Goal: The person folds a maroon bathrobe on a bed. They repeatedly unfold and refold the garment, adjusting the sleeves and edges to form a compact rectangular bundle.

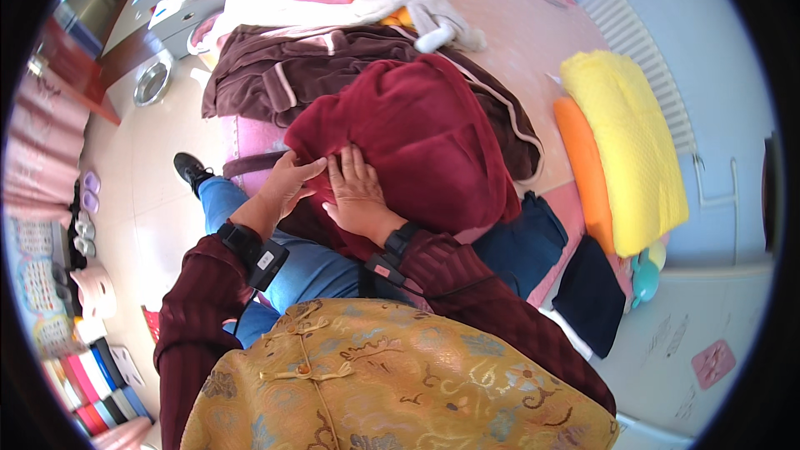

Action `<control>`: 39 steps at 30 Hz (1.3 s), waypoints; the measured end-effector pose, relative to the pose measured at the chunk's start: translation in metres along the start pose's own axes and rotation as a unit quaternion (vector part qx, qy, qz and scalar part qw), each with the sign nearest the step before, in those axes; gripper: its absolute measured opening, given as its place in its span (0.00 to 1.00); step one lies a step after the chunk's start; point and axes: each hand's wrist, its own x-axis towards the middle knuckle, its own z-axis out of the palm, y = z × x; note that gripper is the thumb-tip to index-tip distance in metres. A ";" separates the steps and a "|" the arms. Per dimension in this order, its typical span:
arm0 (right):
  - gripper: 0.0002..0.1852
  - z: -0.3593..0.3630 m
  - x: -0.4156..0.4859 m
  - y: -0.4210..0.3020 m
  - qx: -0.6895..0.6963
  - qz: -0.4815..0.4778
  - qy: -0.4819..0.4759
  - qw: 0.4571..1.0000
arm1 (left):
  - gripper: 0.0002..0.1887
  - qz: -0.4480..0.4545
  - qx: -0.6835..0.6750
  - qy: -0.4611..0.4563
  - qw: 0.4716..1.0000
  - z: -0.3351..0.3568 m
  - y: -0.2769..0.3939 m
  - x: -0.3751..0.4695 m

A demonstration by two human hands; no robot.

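Observation:
A dark red plush garment (pixel 419 144) lies bunched on the bed, partly over a brown plush robe (pixel 312 65) with pale piping. At the red cloth's near left edge is my left hand (pixel 281 190), its thumb and fingers around the edge; whether it pinches the fabric I cannot tell. My right hand (pixel 359 197) rests palm down on the red cloth just beside it, fingers together and stretched out. A brown fabric belt (pixel 253 164) runs out to the left of my left hand. Folded dark blue cloth (pixel 525 244) lies to the right, partly under the red garment.
A folded yellow blanket (pixel 631 150) and an orange cushion (pixel 584 169) lie at the bed's right, beside a radiator (pixel 644 62). Black cloth (pixel 590 297) is nearer me. A grey plush item (pixel 406 0) lies at the back. A metal basin (pixel 152 82) stands on the floor.

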 end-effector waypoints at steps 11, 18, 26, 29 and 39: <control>0.12 -0.053 -0.156 0.038 0.437 0.312 0.327 0.777 | 0.47 -0.006 0.080 0.072 0.994 0.037 -0.010 0.018; 0.33 -0.035 -0.158 0.086 0.748 0.366 0.196 0.518 | 0.41 -0.065 0.029 -0.015 0.997 0.023 -0.011 0.028; 0.29 0.013 -0.123 0.112 0.779 0.247 0.244 0.522 | 0.31 -0.064 0.061 0.044 0.995 0.013 -0.031 0.044; 0.31 0.017 -0.125 0.107 0.671 0.231 0.291 0.642 | 0.28 -0.057 0.023 -0.004 0.998 0.012 -0.033 0.044; 0.39 0.012 -0.113 0.079 0.728 0.308 0.307 0.529 | 0.27 -0.060 -0.002 0.017 0.998 0.015 -0.032 0.031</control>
